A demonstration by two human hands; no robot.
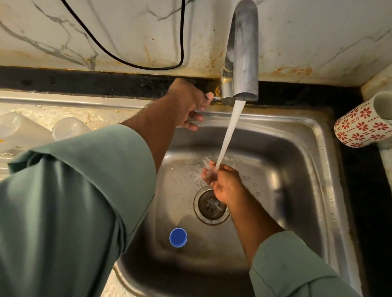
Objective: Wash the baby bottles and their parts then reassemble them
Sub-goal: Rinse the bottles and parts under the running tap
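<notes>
We reach our left hand (189,103) to the tap handle (214,99) at the base of the tap (242,58), thumb laid on top of it and the other fingers curled loosely below. Water (228,137) runs in a steady stream into the steel sink (308,143). Our right hand (223,182) is under the stream just above the drain (210,204), fingers curled together around something small; we cannot tell what it is through the splash. A blue cap (178,237) lies on the sink floor, apart from the drain. Two clear bottles (20,130) lie on the draining board to the left. A red-patterned mug (365,124) rests tilted at the right corner.
</notes>
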